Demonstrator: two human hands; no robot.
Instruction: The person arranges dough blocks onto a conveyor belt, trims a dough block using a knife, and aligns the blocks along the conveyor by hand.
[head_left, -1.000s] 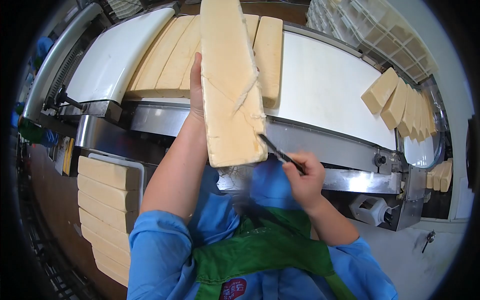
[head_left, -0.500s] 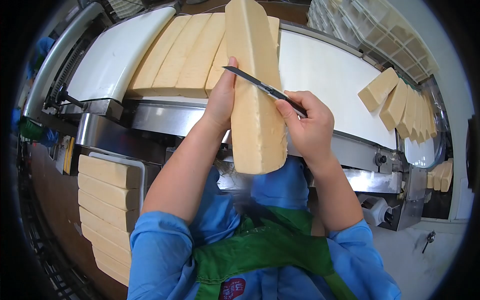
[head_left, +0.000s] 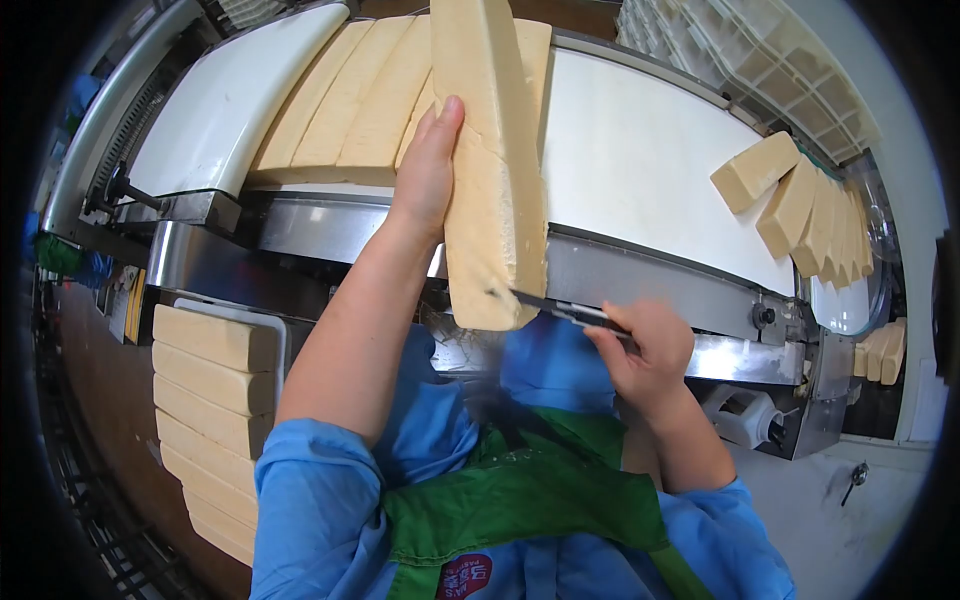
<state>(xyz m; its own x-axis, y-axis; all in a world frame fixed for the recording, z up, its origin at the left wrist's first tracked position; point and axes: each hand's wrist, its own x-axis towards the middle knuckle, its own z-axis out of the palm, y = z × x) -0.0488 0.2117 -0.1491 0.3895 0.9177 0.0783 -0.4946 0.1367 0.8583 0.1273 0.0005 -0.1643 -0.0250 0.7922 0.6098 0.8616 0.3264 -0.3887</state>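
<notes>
A long pale-yellow block [head_left: 487, 180], like cheese or dough, is held up above the belt with its near end tilted toward me. My left hand [head_left: 428, 175] grips its left side, thumb along the edge and the other fingers mostly hidden. In my right hand [head_left: 648, 350], slightly blurred, is a slim utility knife [head_left: 575, 310] with a dark blade. The blade meets the lower right corner of the block's near end, where the surface looks rough and trimmed. Behind the held block, several similar blocks [head_left: 345, 100] lie side by side on the white belt.
The white conveyor belt [head_left: 640, 150] runs across in front of me, with a steel frame [head_left: 315, 230] along its near side. More blocks [head_left: 785, 205] lean together at the right. Several are stacked in a tray [head_left: 282, 345] at lower left. White plastic crates [head_left: 745, 70] stand at back right.
The knife has moved from the middle of the block down to its near end. My left hand and the block have shifted slightly up and left, and the block has turned a little.
</notes>
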